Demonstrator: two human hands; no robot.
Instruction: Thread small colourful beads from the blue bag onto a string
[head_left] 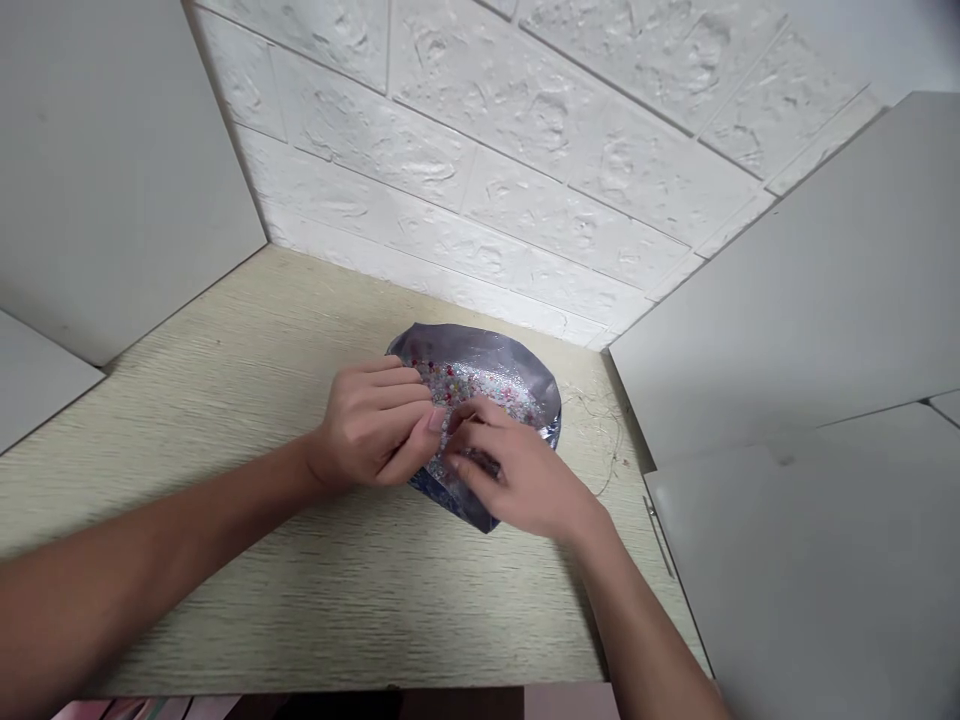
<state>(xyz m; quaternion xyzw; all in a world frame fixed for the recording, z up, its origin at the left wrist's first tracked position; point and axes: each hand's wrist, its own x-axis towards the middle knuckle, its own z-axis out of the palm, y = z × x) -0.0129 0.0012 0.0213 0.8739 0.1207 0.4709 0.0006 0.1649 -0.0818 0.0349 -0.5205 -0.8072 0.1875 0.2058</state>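
Observation:
A shallow, shiny foil dish (480, 365) in silver-violet lies on the table, holding glitter and small multicoloured beads (461, 385). My left hand (371, 425) sits over its left side, fingers curled and thumb tip pointing into the beads. From the right comes my right hand (517, 475), its fingertips low over the dish's front part and close to my left thumb. The two hands hide the middle of the dish. Whether either hand pinches a small bead is too hard to see.
The table top (225, 400) has a pale, wood-like grain and meets a white brick-textured wall (480, 170) at the back. Grey panels (112, 170) stand at the left and right. Thin loose fibres (596, 430) lie to the right of the dish.

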